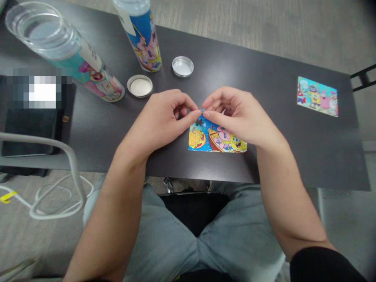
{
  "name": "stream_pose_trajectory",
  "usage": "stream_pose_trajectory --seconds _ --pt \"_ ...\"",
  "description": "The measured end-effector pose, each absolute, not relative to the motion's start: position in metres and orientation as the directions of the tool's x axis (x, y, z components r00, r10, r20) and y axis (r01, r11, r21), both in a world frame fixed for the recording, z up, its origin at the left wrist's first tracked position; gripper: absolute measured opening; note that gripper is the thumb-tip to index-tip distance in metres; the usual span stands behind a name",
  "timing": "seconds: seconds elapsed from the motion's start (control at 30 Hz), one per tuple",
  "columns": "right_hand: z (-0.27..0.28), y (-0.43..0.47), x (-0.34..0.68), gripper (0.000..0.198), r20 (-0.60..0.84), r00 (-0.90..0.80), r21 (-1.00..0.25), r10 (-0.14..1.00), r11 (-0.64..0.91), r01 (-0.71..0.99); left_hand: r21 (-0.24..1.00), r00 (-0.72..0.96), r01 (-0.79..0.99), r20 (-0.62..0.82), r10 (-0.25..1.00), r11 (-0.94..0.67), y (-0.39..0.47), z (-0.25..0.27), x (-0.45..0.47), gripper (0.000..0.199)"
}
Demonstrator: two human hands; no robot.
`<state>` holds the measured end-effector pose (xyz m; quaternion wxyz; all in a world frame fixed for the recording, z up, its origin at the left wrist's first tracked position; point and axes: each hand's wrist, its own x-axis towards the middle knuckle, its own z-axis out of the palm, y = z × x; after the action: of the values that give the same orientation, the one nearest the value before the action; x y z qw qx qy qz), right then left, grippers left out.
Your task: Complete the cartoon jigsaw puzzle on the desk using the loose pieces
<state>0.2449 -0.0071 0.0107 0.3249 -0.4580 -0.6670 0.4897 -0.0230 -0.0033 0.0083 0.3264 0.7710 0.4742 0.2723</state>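
Note:
A small jigsaw puzzle (226,141) lies on the dark table in front of me, printed with a burger and cartoon figures in a boat on blue. A dark piece-shaped gap shows near its upper left. My left hand (164,117) is closed in a pinch at the puzzle's top edge. Opposite it, my right hand (235,113) pinches at the same spot, thumb tips nearly touching. A bit of blue jigsaw piece shows between the fingertips; whether it is loose or joined is hidden. The right hand covers the puzzle's upper right part.
Two clear cartoon-printed tubes, a left one (79,62) and a back one (143,41), stand uncapped. Two round metal lids, one (141,86) nearer and one (182,66) farther, lie beside them. Another assembled puzzle (317,96) is far right. A black case (32,129) and white cable (70,152) are left.

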Motion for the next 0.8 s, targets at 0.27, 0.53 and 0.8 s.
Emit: stream_pose_trajectory --seconds 0.27,0.53,0.8 --pt "0.0108 -0.0102 0.2435 0.011 -0.068 -0.41 -0.876 0.91 0.143 0.461 0.725 0.34 0.621 0.093 0.936 -0.297 -0.0009 0.0028 -0.0279 0.018" --pt "0.0144 -0.0121 0.2395 0.013 -0.064 -0.406 -0.856 0.912 0.158 0.491 0.695 0.396 0.643 0.056 0.917 -0.32 -0.0003 0.0068 -0.0309 0.011" --pt "0.0092 -0.0074 0.2398 0.019 0.026 -0.435 -0.783 0.9 0.29 0.551 0.696 0.398 0.642 0.054 0.916 -0.32 -0.0026 0.0038 -0.0279 0.007"
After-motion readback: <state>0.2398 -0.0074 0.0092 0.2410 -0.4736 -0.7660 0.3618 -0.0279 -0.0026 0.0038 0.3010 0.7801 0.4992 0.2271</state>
